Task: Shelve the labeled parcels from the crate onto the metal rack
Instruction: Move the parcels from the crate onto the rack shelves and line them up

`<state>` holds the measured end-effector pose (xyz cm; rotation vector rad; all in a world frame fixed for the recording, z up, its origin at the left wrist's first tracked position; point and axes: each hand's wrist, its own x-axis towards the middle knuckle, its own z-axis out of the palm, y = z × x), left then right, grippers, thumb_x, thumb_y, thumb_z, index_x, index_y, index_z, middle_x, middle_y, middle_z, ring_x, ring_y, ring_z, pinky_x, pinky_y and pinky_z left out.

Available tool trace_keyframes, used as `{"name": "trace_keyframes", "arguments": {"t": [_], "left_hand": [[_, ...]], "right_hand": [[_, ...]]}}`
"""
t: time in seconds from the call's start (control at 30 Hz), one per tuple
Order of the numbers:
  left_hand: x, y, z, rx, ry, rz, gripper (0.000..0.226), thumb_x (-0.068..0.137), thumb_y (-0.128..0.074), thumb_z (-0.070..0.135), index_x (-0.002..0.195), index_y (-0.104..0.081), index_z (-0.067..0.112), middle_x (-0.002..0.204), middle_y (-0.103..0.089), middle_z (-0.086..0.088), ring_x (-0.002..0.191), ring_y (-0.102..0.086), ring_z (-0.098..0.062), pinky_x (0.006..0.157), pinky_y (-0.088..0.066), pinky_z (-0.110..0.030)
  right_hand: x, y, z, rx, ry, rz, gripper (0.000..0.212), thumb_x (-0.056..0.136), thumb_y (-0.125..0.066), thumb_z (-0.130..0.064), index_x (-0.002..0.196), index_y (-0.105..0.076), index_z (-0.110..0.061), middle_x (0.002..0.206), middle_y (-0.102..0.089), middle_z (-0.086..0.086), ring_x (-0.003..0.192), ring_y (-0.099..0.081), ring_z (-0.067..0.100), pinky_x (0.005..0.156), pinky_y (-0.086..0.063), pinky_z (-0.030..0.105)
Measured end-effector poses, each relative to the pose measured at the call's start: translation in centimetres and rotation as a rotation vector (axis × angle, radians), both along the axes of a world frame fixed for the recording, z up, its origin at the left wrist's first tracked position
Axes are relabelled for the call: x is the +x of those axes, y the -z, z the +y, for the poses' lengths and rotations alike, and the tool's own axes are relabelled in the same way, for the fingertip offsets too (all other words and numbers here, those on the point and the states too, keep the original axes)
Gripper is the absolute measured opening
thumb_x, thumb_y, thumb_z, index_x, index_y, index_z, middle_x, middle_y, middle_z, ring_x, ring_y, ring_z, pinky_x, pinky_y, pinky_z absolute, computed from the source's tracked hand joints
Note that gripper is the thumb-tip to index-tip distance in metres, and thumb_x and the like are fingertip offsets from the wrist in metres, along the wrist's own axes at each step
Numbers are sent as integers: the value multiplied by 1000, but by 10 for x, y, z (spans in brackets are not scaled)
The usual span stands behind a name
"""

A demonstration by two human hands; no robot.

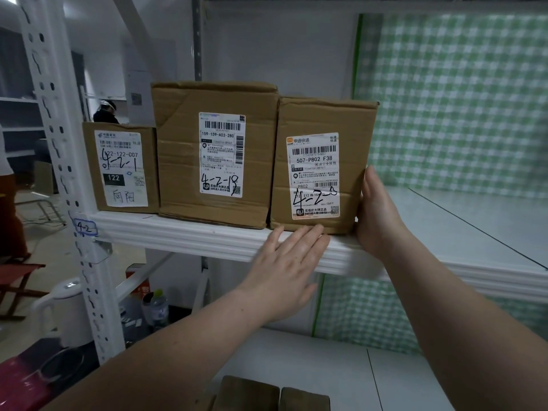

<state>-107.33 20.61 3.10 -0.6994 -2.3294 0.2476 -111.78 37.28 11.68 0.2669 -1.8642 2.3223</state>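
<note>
Parcels stand three in a row on the upper shelf (184,237) of the metal rack (57,137), at its left end next to the perforated white upright.

1. Rack. The front lip of the upper shelf is a ribbed white edge. To the right of the row, the shelf surface continues bare to the frame edge, backed by a green checked cloth (459,99). A lower shelf (311,363) lies beneath; two brown items at its near edge are cut off by the frame.
2. Middle parcel (181,161). It is the tallest, creased, with its label facing front. Its lower front edge sits just behind the lip. Grey wall shows above its top.
3. Right parcel (314,117). Its left side touches the middle parcel. Its lower front edge lies close to the lip. A top flap edge juts out slightly to the right.
4. Left parcel (89,170). It is the shortest. It stands beside the upright and close against the middle parcel.
5. Right hand (376,215). The palm lies flat against the right side of the right parcel, with the fingers straight and not curled round it.
6. Left hand (284,268). It is flat with the fingers extended. The fingertips (318,232) reach the lower front edge of the right parcel over the lip. It grasps nothing.
7. Shelf tag (85,227). It is handwritten "4-2" and fixed to the upright at shelf level.
</note>
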Motion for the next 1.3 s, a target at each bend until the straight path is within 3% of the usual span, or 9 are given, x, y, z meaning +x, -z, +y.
{"name": "trace_keyframes", "arguments": {"t": [0.07,0.13,0.23,0.33,0.53,0.67,0.77,1.13,1.3], "left_hand": [[0,-1,-1,-24,3,-36,75,89,-24,47,152,0,13,161,-10,-5,147,-14,-20,117,-1,-46],[3,-3,-3,-11,22,-18,73,88,-22,45,152,-7,13,160,-11,-6,147,-15,-21,117,0,-45],[2,0,-10,-6,33,-47,75,84,-32,42,151,-19,12,157,-24,-8,143,-26,-25,116,-9,-50],[7,5,-19,55,70,-19,72,77,-34,40,143,-33,12,147,-43,-9,135,-42,-27,115,-23,-52],[22,11,-43,249,373,-12,41,76,-43,23,107,-66,9,116,-61,-13,109,-52,-31,96,-44,-43],[38,37,-63,355,433,-199,34,82,-43,24,97,-68,5,94,-64,-11,87,-60,-32,72,-53,-41],[59,70,-80,388,325,-427,31,90,-46,28,103,-69,10,97,-66,-6,90,-61,-26,76,-51,-36],[231,201,-151,660,-130,-984,12,91,-61,30,99,-68,26,81,-60,14,75,-58,-2,69,-47,-19],[339,248,-166,760,-348,-1075,17,90,-62,22,102,-72,14,97,-72,-2,89,-65,-14,78,-47,-22]], "right_hand": [[2,1,0,-7,37,4,50,98,-30,-63,105,-72,-37,105,-74,-16,110,-63,8,106,-43,40],[8,1,-3,5,82,0,47,100,-31,-58,92,-70,-33,85,-75,-19,90,-65,2,90,-48,31],[17,0,-10,29,156,29,40,100,-36,-54,110,-64,-27,100,-70,-14,88,-63,-2,70,-44,21],[26,2,-16,85,311,42,68,83,-43,-64,136,-50,-22,126,-60,-8,114,-56,9,86,-41,25],[66,24,-37,321,790,220,23,94,-56,-32,110,-60,-16,104,-63,0,97,-57,14,87,-40,27],[95,60,-58,394,673,190,5,88,-61,-24,83,-62,-27,75,-66,-5,69,-58,12,71,-45,30],[123,97,-69,558,446,23,10,89,-60,-23,82,-66,-20,70,-65,-6,60,-54,9,60,-42,28],[270,262,-113,677,-79,-504,14,95,-59,-23,87,-65,-14,77,-64,0,64,-54,14,61,-44,25],[348,324,-119,697,-218,-671,15,95,-59,-24,85,-63,-14,81,-63,5,65,-53,15,61,-44,26]]}}
